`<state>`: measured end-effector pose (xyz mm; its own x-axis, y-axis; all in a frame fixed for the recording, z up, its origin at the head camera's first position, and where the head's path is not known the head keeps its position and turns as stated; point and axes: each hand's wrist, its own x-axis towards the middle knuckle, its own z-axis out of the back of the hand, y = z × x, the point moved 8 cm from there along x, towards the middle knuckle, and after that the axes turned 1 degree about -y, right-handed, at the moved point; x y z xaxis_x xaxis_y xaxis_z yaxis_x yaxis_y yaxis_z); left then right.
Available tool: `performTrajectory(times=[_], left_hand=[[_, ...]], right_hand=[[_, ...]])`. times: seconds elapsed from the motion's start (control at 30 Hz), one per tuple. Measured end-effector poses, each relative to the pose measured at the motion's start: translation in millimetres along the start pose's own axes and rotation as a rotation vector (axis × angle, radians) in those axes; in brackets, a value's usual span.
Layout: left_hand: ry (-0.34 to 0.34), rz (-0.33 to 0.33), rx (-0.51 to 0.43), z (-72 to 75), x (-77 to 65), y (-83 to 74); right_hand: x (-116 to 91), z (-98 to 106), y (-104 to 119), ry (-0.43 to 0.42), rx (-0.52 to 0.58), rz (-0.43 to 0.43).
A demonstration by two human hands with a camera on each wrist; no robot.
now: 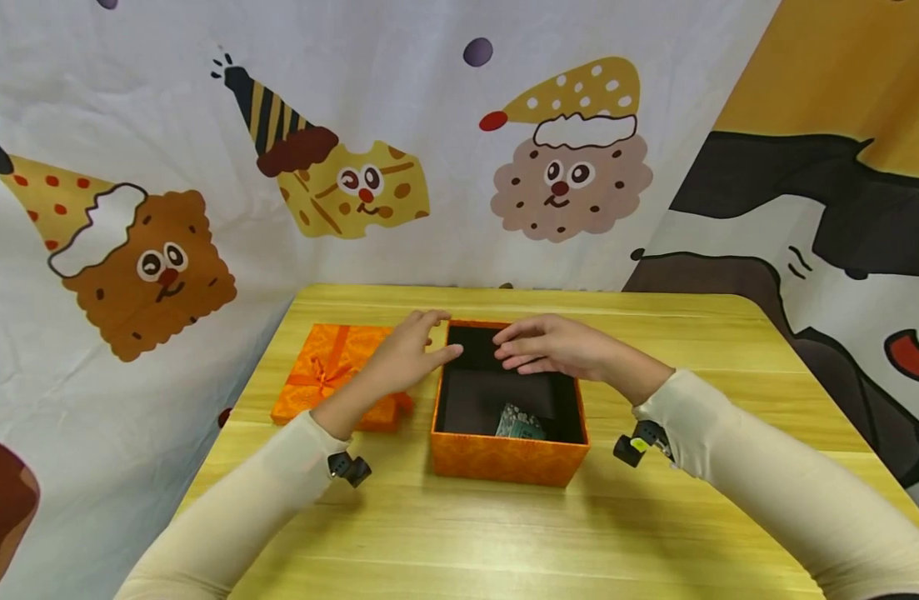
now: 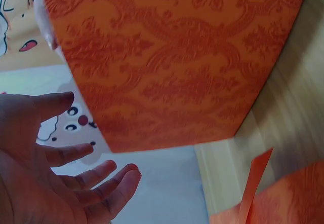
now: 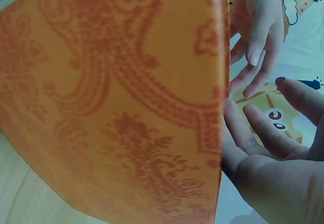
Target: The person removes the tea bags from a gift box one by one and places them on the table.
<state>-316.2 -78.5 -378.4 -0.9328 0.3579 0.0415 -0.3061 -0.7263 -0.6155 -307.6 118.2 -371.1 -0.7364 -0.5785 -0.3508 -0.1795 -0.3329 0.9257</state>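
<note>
An orange patterned gift box (image 1: pixel 504 460) stands without its lid on the table, its dark inside facing up. At the near end of its floor lies a small teal and grey patterned item (image 1: pixel 521 423), too small to make out. My left hand (image 1: pixel 412 354) hovers at the box's upper left rim, fingers spread and loosely bent, nothing in them. Above the box's right half is my right hand (image 1: pixel 552 346), its fingers loosely extended toward the left and holding nothing. Both wrist views show the box's outer walls (image 2: pixel 172 67) beside the relaxed fingers (image 3: pixel 273 138).
Left of the box lies its orange lid (image 1: pixel 297 392) with a ribbon bow (image 1: pixel 326 375), partly behind my left forearm. The wooden table (image 1: pixel 496 542) ends at a cartoon-printed cloth (image 1: pixel 444 100) behind it. A dark wrist camera (image 1: pixel 349 469) hangs under my left sleeve.
</note>
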Motion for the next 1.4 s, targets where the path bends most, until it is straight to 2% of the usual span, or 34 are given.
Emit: performTrajectory(times=[0.17, 0.47, 0.97, 1.07, 1.4], left_hand=[[0.010, 0.027, 0.026, -11.7, -1.4, -4.3], [-0.019, 0.038, 0.123, -25.6, -5.2, -6.5], [-0.051, 0.019, 0.137, -27.1, -6.9, -9.1], [-0.047, 0.017, 0.137, -26.9, -6.6, -9.8], [-0.028, 0.035, 0.118, -29.6, -8.7, -7.6]], right_hand=[[1.8, -0.5, -8.8, 0.007, -0.007, -0.007], [7.0, -5.4, -24.3, 0.005, -0.044, -0.074], [30.8, -13.8, -54.1, -0.037, -0.121, -0.268], [33.8, -15.2, -58.5, -0.041, -0.147, -0.280], [34.2, -17.4, -62.1, -0.036, -0.220, -0.247]])
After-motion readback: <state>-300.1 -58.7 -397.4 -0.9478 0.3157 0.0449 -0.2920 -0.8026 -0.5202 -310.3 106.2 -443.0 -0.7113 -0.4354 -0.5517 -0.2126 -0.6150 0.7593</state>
